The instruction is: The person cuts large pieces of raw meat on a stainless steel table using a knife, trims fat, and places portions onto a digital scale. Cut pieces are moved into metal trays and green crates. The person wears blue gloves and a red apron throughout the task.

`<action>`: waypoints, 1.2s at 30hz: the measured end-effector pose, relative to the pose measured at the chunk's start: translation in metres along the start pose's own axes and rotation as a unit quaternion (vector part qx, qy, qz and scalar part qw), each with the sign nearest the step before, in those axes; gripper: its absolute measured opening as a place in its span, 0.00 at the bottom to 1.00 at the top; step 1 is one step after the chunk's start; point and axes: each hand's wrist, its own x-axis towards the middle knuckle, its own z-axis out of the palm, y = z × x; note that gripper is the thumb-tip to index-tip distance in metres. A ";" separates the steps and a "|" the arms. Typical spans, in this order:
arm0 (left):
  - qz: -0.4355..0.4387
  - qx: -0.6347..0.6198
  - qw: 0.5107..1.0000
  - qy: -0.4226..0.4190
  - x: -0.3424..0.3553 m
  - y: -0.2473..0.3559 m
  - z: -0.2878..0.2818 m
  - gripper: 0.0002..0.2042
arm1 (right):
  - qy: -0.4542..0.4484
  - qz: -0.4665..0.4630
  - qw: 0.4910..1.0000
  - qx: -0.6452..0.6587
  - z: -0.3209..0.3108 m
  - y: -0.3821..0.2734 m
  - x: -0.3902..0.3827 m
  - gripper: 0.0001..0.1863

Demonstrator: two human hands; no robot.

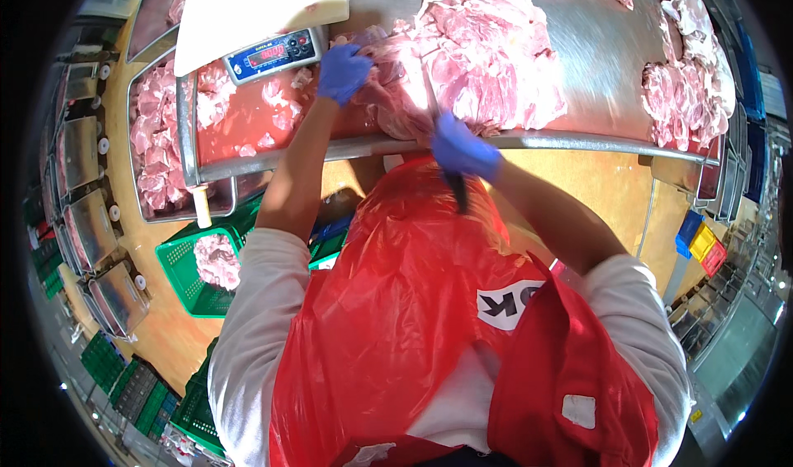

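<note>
My right hand [465,146], in a blue glove, is closed round a knife [460,194]. The dark handle sticks out below the fist, and the blade points away from me over the meat. My left hand [344,73], gloved too, grips the left edge of a piece of raw meat [382,95] near the front of the metal table. Its fingertips are partly hidden by the meat. Right beside that piece lies a big pile of pink raw meat [504,54], stretching to the far edge of the view.
A digital scale [273,55] with a white platform [256,8] stands left of my left hand. Meat pieces fill a metal tray [134,178] at the far left. Below it is a green crate [178,269]. More meat [681,99] lies at the table's right end. A raised metal rim [570,141] runs along the front.
</note>
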 end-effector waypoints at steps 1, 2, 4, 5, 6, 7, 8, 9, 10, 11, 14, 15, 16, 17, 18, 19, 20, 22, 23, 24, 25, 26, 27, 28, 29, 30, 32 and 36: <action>-0.067 -0.001 0.997 -0.023 -0.007 -0.016 -0.001 0.13 | -0.067 -0.011 0.997 -0.026 -0.022 -0.006 -0.028 0.13; -0.042 0.084 0.995 -0.022 -0.011 -0.028 0.007 0.14 | -0.132 -0.025 0.990 -0.051 -0.045 -0.011 -0.057 0.12; 0.012 0.256 0.966 -0.025 -0.019 -0.045 0.022 0.21 | -0.057 0.238 0.934 0.260 -0.078 -0.009 -0.076 0.13; 0.083 0.277 0.957 0.002 -0.023 -0.036 0.026 0.25 | 0.016 0.232 0.927 0.295 -0.085 0.011 -0.074 0.13; 0.150 0.296 0.943 0.033 -0.030 -0.016 0.034 0.29 | 0.084 0.218 0.917 0.324 -0.092 0.031 -0.070 0.13; 0.220 0.316 0.921 0.063 -0.038 0.002 0.040 0.34 | 0.133 0.168 0.951 0.223 -0.106 0.036 -0.063 0.12; 0.206 0.310 0.928 -0.025 -0.050 0.016 0.044 0.36 | 0.150 0.172 0.930 0.288 -0.111 0.058 -0.055 0.10; 0.193 0.304 0.926 -0.113 -0.062 0.030 0.047 0.38 | 0.169 0.173 0.904 0.352 -0.111 0.085 -0.043 0.08; 0.177 0.297 0.917 -0.200 -0.070 0.040 0.051 0.41 | 0.184 0.175 0.883 0.394 -0.108 0.103 -0.032 0.07; 0.194 0.305 0.918 -0.159 -0.076 0.035 0.062 0.42 | 0.196 0.176 0.860 0.436 -0.107 0.115 -0.023 0.07; 0.223 0.333 0.915 -0.043 -0.076 0.016 0.100 0.49 | 0.200 0.173 0.853 0.450 -0.108 0.129 -0.001 0.08; 0.216 0.348 0.911 -0.043 -0.068 0.024 0.107 0.48 | 0.196 0.171 0.855 0.449 -0.110 0.134 0.007 0.08; 0.209 0.364 0.907 -0.043 -0.058 0.032 0.113 0.47 | 0.211 0.179 0.869 0.411 -0.115 0.140 0.014 0.10; 0.202 0.379 0.902 -0.042 -0.049 0.039 0.121 0.47 | 0.219 0.172 0.890 0.361 -0.125 0.148 0.023 0.11; 0.216 0.361 0.907 -0.013 -0.042 0.045 0.129 0.43 | 0.229 0.165 0.908 0.309 -0.137 0.158 0.031 0.11; 0.234 0.341 0.910 0.016 -0.035 0.051 0.137 0.39 | 0.242 0.157 0.923 0.256 -0.149 0.170 0.038 0.12; 0.255 0.317 0.912 0.049 -0.026 0.057 0.144 0.36 | 0.259 0.164 0.922 0.236 -0.164 0.183 0.045 0.12; 0.313 0.299 0.901 0.029 -0.020 0.052 0.159 0.32 | 0.329 0.180 0.926 0.034 -0.188 0.232 0.050 0.11; 0.327 0.296 0.897 0.024 -0.018 0.046 0.162 0.30 | 0.330 0.171 0.928 -0.003 -0.194 0.217 0.052 0.10; 0.345 0.308 0.886 0.038 -0.022 0.052 0.156 0.22 | 0.330 0.162 0.929 -0.038 -0.195 0.179 0.049 0.10; 0.331 0.302 0.893 0.047 -0.022 0.051 0.160 0.21 | 0.332 0.156 0.927 -0.073 -0.189 0.141 0.039 0.10; 0.320 0.297 0.898 0.052 -0.024 0.050 0.166 0.19 | 0.286 0.082 0.952 -0.071 -0.173 0.112 0.020 0.13; 0.313 0.290 0.903 0.057 -0.025 0.051 0.170 0.18 | 0.239 0.011 0.968 -0.069 -0.158 0.088 0.002 0.15; 0.323 0.267 0.906 0.069 -0.025 0.055 0.173 0.17 | 0.171 0.069 0.978 -0.094 -0.134 0.086 -0.009 0.15; 0.330 0.243 0.908 0.083 -0.024 0.057 0.175 0.16 | 0.099 0.125 0.980 -0.116 -0.104 0.094 -0.016 0.16; 0.334 0.219 0.911 0.098 -0.024 0.058 0.176 0.15 | 0.104 0.111 0.983 -0.106 -0.086 0.096 -0.019 0.14; 0.359 0.193 0.907 0.103 -0.022 0.050 0.178 0.14 | 0.110 0.102 0.977 -0.150 -0.065 0.098 -0.021 0.11; 0.408 0.141 0.896 0.104 -0.024 0.049 0.161 0.12 | 0.163 0.056 0.901 -0.398 -0.012 0.154 -0.047 0.08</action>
